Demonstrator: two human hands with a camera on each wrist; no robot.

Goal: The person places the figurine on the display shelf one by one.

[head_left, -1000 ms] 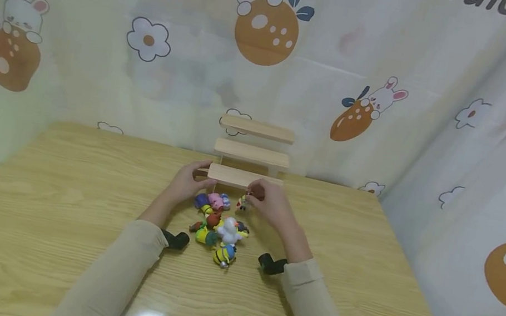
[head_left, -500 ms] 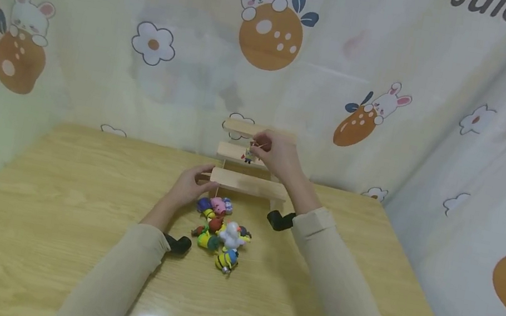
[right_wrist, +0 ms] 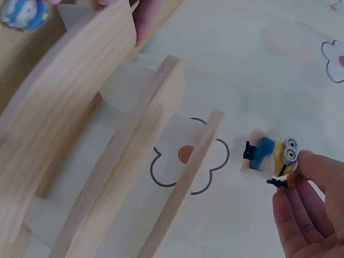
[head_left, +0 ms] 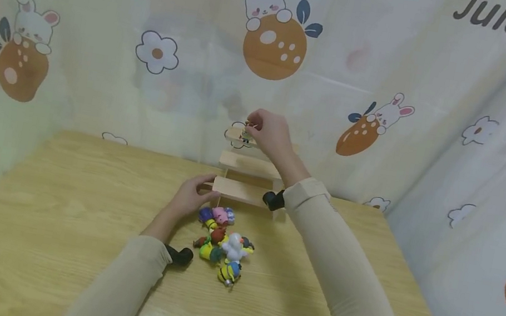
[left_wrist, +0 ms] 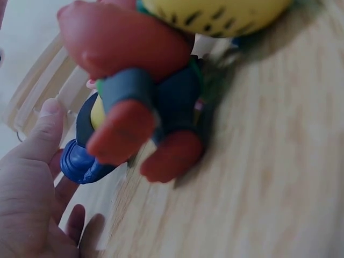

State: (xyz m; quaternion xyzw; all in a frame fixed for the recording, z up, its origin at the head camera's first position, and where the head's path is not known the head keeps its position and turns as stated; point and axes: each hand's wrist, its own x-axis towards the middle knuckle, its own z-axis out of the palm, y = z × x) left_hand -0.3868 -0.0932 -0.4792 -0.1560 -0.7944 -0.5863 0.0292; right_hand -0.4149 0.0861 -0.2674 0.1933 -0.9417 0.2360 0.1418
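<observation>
A stepped wooden shelf (head_left: 239, 190) with three tiers stands at the back of the table. My left hand (head_left: 190, 195) holds the left end of its lowest board, thumb in front and fingers behind. Up at the top tier, my right hand (head_left: 270, 130) pinches a small Minion figurine (right_wrist: 271, 153) with goggles and blue overalls by its head end. In the right wrist view the figurine is beyond the edge of the top board (right_wrist: 185, 183). Below the shelf lies a pile of toy figures, including a white bird (head_left: 234, 246), a pink pig (head_left: 221, 215) and a yellow-and-blue figure (head_left: 229, 273).
A patterned curtain (head_left: 182, 100) hangs right behind the shelf. Black wrist-worn cameras sit at both wrists, the right one (head_left: 273, 200) in front of the lowest board. A red-footed figure (left_wrist: 129, 123) lies close to the left wrist camera.
My right hand has lifted the Minion figurine from the table in front of the shelf, past the middle tier, up to the top tier. The left hand stays at the lowest board's end.
</observation>
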